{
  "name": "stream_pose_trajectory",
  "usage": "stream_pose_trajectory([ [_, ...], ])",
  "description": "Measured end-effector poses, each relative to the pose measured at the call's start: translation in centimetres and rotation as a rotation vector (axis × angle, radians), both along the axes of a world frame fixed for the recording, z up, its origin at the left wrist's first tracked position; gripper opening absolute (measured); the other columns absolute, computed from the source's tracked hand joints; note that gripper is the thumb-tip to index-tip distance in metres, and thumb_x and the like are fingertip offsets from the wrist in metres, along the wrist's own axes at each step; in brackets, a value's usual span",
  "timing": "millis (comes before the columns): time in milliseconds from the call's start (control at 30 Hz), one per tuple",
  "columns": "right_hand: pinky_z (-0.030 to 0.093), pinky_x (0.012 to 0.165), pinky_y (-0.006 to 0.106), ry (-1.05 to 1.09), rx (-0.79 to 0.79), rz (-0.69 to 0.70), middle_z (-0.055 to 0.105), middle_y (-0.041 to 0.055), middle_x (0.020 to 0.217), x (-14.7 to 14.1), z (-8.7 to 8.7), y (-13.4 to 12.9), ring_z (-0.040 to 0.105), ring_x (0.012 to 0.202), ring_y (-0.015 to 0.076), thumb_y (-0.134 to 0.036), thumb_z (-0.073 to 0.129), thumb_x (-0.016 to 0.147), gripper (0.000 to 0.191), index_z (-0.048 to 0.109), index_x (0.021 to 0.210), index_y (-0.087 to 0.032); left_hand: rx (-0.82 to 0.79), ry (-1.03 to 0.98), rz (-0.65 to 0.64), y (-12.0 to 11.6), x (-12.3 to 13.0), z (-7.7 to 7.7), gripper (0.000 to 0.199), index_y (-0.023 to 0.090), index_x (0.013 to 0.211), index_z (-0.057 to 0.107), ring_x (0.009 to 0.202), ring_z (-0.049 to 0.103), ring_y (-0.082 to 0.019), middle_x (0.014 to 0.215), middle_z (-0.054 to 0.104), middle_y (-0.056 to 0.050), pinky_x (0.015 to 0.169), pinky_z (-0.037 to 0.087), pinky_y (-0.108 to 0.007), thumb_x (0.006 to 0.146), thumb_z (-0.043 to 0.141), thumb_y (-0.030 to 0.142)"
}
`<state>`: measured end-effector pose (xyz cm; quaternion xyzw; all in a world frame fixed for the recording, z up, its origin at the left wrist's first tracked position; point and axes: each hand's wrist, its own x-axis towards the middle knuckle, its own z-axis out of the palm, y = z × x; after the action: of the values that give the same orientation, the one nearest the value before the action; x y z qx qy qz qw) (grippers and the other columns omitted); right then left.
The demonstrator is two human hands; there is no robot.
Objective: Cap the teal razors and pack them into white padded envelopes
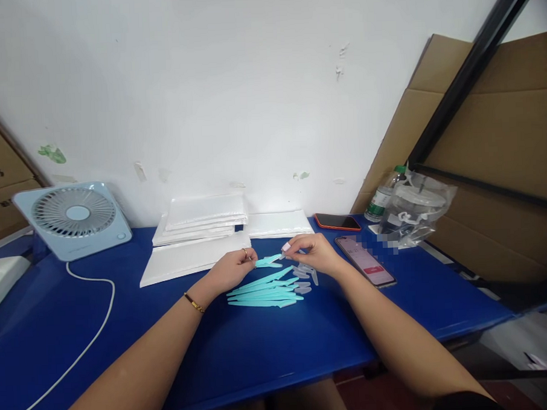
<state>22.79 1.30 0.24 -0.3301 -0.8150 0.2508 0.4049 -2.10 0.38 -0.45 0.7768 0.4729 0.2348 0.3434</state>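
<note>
My left hand is closed on the handle ends of turquoise eyebrow razors, held just above the table. My right hand pinches a small clear blade cap at the blade end of one of them; whether the cap is on or off the blade I cannot tell. Below my hands, several more turquoise eyebrow razors lie fanned out on the blue table, their blade ends to the right. Loose clear caps are scattered by those ends, under my right hand.
White padded envelopes are stacked against the wall. To the left stands a light blue fan with a white cable. On the right lie a lit phone and a red-edged phone, near a bottle and a bagged cup.
</note>
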Motion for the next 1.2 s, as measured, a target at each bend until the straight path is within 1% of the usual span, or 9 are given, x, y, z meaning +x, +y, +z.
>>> stream_pose_trajectory([
  [167,0.053,0.072,0.028,0.008,-0.004,0.011,0.071,0.0062,0.086,0.2,0.2,0.0,0.067,0.080,0.0166,-0.029,0.068,0.075,0.011,0.073,0.078,-0.020,-0.022,-0.021,-0.009,0.0,0.1,-0.1,0.016,0.019,0.077,0.054,0.059,0.039,-0.012,0.065,0.044,0.003,0.054,0.034,-0.022,0.077,0.043,0.030],
  [333,0.053,0.072,0.027,-0.015,0.000,0.046,0.071,0.0053,0.086,-1.3,-0.4,-0.4,0.067,0.079,0.0158,-0.028,0.068,0.075,0.009,0.073,0.076,-0.021,-0.023,-0.063,-0.080,0.0,0.3,-0.4,0.017,0.019,0.078,0.053,0.061,0.042,-0.012,0.066,0.046,0.004,0.057,0.036,-0.023,0.078,0.042,0.032],
  [433,0.052,0.074,0.027,-0.053,0.017,0.048,0.071,0.0049,0.089,-1.5,-0.5,-0.3,0.067,0.081,0.0156,-0.027,0.066,0.076,0.009,0.072,0.078,-0.021,0.013,-0.002,-0.050,0.1,0.3,-0.5,0.020,0.019,0.081,0.055,0.063,0.046,-0.013,0.068,0.051,0.002,0.058,0.037,-0.024,0.080,0.041,0.034],
  [567,0.050,0.077,0.028,-0.131,0.058,-0.117,0.070,0.0053,0.093,0.6,-0.2,0.7,0.065,0.086,0.0165,-0.025,0.065,0.077,0.012,0.072,0.086,-0.021,0.206,0.222,0.072,0.4,0.1,-0.7,0.023,0.022,0.086,0.060,0.077,0.054,-0.018,0.081,0.061,-0.002,0.068,0.039,-0.029,0.083,0.041,0.035],
  [700,0.047,0.063,0.024,-0.402,-0.013,-0.297,0.070,0.0040,0.081,3.3,-0.5,1.9,0.064,0.071,0.0156,-0.024,0.063,0.076,0.011,0.072,0.081,-0.020,0.360,0.294,0.084,0.1,0.2,-0.7,0.022,0.024,0.095,0.063,0.093,0.055,-0.023,0.097,0.062,-0.005,0.078,0.040,-0.032,0.078,0.053,0.035],
  [867,0.044,0.060,0.023,-0.696,-0.040,-0.396,0.070,0.0041,0.074,3.3,-1.5,2.6,0.063,0.069,0.0173,-0.020,0.066,0.069,0.011,0.072,0.078,-0.020,0.233,0.321,-0.109,-0.9,1.2,-0.5,0.017,0.023,0.082,0.065,0.075,0.057,-0.018,0.081,0.064,-0.002,0.064,0.039,-0.027,0.077,0.054,0.035],
  [1000,0.043,0.064,0.025,-0.793,0.048,-0.473,0.070,0.0075,0.083,2.4,-2.0,2.7,0.063,0.076,0.0203,-0.012,0.059,0.069,0.014,0.069,0.076,-0.018,0.263,0.385,-0.109,-1.1,1.8,-0.5,0.019,0.021,0.067,0.059,0.066,0.055,-0.016,0.076,0.064,-0.002,0.059,0.036,-0.027,0.080,0.047,0.028],
  [1100,0.043,0.065,0.025,-0.768,0.064,-0.489,0.068,0.0079,0.087,2.4,-2.1,2.8,0.062,0.078,0.0197,-0.011,0.056,0.069,0.014,0.066,0.077,-0.017,0.290,0.397,-0.067,-1.1,1.9,-0.7,0.017,0.020,0.071,0.058,0.067,0.056,-0.017,0.080,0.064,-0.004,0.058,0.035,-0.027,0.080,0.046,0.028],
  [1200,0.043,0.065,0.024,-0.544,0.034,-0.477,0.066,0.0060,0.082,2.8,-1.9,2.8,0.062,0.074,0.0165,-0.013,0.055,0.073,0.012,0.063,0.079,-0.017,0.282,0.386,-0.049,-1.0,1.8,-0.9,0.018,0.019,0.076,0.058,0.068,0.057,-0.017,0.079,0.064,-0.004,0.058,0.037,-0.027,0.082,0.044,0.028],
])
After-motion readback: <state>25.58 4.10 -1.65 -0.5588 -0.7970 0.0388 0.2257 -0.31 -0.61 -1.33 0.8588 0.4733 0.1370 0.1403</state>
